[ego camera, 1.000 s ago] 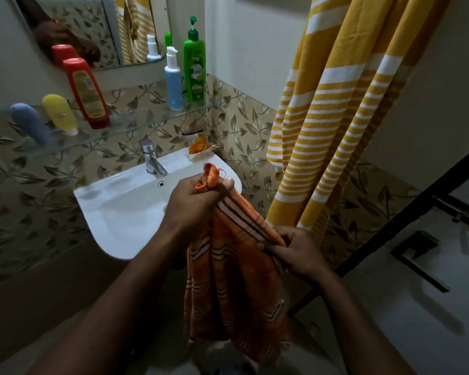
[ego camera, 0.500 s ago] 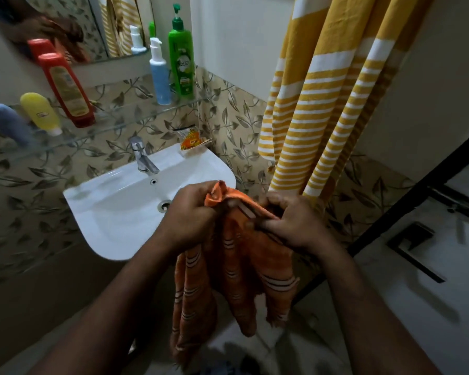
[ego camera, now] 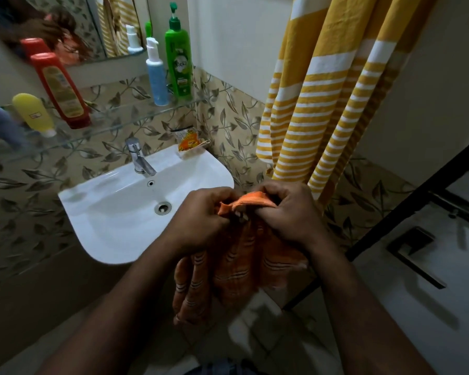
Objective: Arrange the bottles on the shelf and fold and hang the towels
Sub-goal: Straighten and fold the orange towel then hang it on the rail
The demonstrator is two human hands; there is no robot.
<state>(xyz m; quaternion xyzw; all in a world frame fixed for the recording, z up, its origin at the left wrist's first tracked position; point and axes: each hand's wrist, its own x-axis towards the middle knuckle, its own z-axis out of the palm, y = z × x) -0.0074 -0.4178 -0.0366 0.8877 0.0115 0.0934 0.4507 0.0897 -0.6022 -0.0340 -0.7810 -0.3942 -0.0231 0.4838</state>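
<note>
Right now you are folding the towel (ego camera: 244, 269). Your left hand (ego camera: 201, 220) and right hand (ego camera: 290, 212) sit close together, and both pinch its top edge. It hangs down from them, at 4 o'clock from the sink (ego camera: 92, 190). The bottles (ego camera: 61, 90) look done, up on the shelf (ego camera: 125, 117) at 10 o'clock. Next, I think you should line up the corners, make the fold flat, then find a place to hang it. I cannot see one.

Left hand (ego camera: 201, 220) and right hand (ego camera: 290, 212) gripping bunched orange towel (ego camera: 241, 269), beside white sink (ego camera: 119, 212)
</note>
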